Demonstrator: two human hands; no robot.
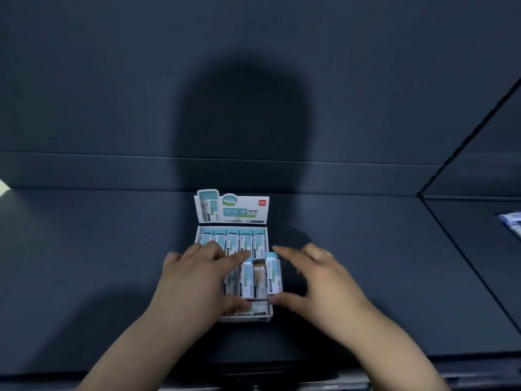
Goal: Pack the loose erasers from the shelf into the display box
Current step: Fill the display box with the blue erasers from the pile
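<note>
Display box (265,318) sits mid-shelf (98,263), header card (234,211) up with blurred teal Chinese lettering and a red logo (262,203), left hand (197,275) flat across the erasers (246,244), fingers spread, right hand (318,277) beside the box, fingers loose and apart.

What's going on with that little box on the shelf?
A person is filling a display box on a dark shelf. Its back row holds five erasers. The left hand lies flat over the front erasers; the right hand is open beside the box's right wall, next to one eraser standing proud there.
</note>
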